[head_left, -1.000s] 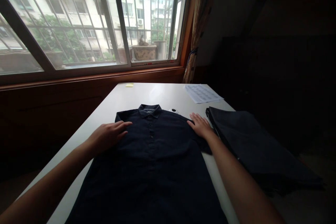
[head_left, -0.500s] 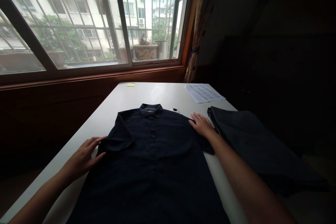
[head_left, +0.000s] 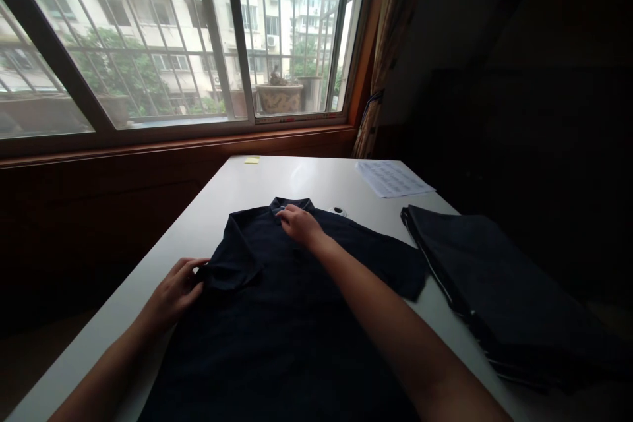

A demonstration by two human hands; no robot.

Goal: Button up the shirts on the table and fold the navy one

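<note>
A dark navy short-sleeved shirt lies front up, its collar toward the window. At its left side, my left hand has thumb and fingers closed around the edge of the sleeve. My right hand reaches across the chest to the collar, fingers bent together on its front. What the fingertips pinch there is partly hidden. The shirt's right-side sleeve lies spread out on the table, with no hand on it.
The white table carries a folded dark cloth stack on the right, printed sheets at the far right and a yellow sticky note at the back. A small white-and-black round object sits beyond the shirt's shoulder. A barred window stands behind.
My right hand has moved left from the shirt's right-side sleeve to the collar. My left hand has closed on the left-side sleeve edge. The right-side sleeve now lies more spread out.
</note>
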